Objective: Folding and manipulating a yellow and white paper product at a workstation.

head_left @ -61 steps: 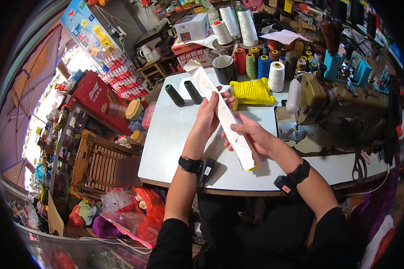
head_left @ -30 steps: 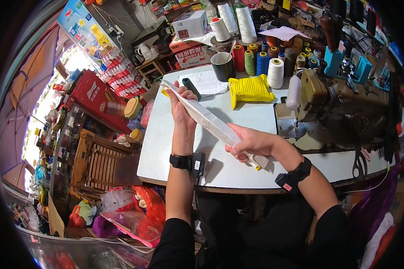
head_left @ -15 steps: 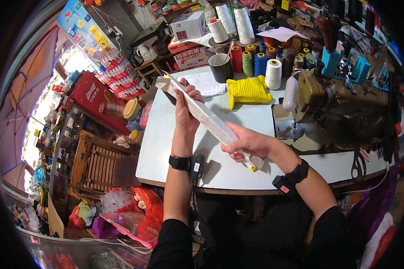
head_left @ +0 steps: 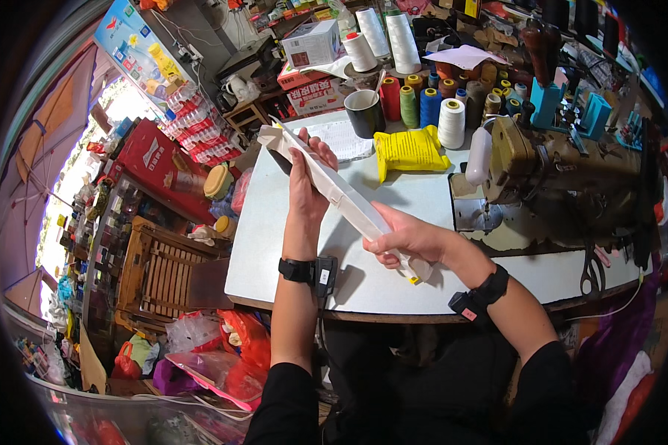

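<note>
A long, narrow white folded strip, like paper or thin card (head_left: 341, 199), slants above the white tabletop (head_left: 274, 263). Its upper end shows a dark inner side, and a bit of yellow shows at its lower end. My left hand (head_left: 308, 182) is closed round the upper part, with the thumb in front and fingers behind. Lower down, my right hand (head_left: 408, 236) grips the strip with its fingers wrapped round it. Beyond the strip lie a yellow plastic packet (head_left: 412, 150) and a printed white sheet (head_left: 345, 141).
On the right stands an old sewing machine (head_left: 564, 159), with black scissors (head_left: 592, 273) near the table edge. Several thread spools (head_left: 453, 122) and a dark mug (head_left: 365, 115) line the back. A wooden chair (head_left: 167, 271) and plastic bags (head_left: 234, 348) are at the left.
Almost nothing differs. My right hand and the lower end of the strip have shifted very slightly; both hands keep their hold.
</note>
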Demonstrator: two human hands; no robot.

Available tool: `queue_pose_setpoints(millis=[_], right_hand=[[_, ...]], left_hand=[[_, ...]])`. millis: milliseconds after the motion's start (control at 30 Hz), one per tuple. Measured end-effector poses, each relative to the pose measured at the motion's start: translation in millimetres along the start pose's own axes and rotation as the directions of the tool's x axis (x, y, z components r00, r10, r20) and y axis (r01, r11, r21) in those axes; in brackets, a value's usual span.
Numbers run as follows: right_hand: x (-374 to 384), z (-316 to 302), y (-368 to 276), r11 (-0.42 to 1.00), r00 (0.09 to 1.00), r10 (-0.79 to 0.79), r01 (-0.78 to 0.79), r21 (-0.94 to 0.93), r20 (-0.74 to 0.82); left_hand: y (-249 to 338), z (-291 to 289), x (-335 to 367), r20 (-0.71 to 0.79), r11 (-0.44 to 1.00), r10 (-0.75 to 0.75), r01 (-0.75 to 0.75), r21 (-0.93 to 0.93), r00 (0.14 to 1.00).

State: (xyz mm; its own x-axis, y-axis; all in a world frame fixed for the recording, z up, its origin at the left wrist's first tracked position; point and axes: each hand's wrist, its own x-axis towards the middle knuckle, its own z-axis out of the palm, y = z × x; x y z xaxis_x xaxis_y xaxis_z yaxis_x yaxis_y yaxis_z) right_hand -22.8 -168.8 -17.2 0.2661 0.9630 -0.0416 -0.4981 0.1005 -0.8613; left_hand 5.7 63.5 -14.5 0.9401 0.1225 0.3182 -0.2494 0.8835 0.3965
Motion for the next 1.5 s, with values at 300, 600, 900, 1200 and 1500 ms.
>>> queue_pose_setpoints(millis=[300,600,900,1200,1500], right_hand=[[5.6,-8.6,-1.4,0.972,0.968,-0.193,0.211,0.102,-0.16],[10.3,-13.5,-3.4,0.973,0.951,-0.187,0.213,0.083,-0.247],[7.4,-19.0,-4.2,0.93,0.9,-0.288,0.182,-0.319,-0.326],[14.2,-54.7,6.3,0.547,0.512,-0.763,0.186,-0.817,-0.394],[17.2,-85.9,3.0,0.622,0.223,-0.781,0.195,-0.758,-0.583]], left_hand=[[-30.1,24.9,-14.6,0.081,0.788,-0.443,0.345,0.511,0.893],[-33.3,21.0,-14.8,0.026,0.679,-0.513,0.387,0.624,0.858],[-27.3,10.7,-12.1,-0.121,0.756,-0.166,0.205,0.622,0.979],[-21.8,-3.2,-5.5,-0.236,0.767,0.169,0.023,0.641,0.957],[-18.2,9.8,0.6,-0.213,0.824,0.143,0.003,0.566,0.967]])
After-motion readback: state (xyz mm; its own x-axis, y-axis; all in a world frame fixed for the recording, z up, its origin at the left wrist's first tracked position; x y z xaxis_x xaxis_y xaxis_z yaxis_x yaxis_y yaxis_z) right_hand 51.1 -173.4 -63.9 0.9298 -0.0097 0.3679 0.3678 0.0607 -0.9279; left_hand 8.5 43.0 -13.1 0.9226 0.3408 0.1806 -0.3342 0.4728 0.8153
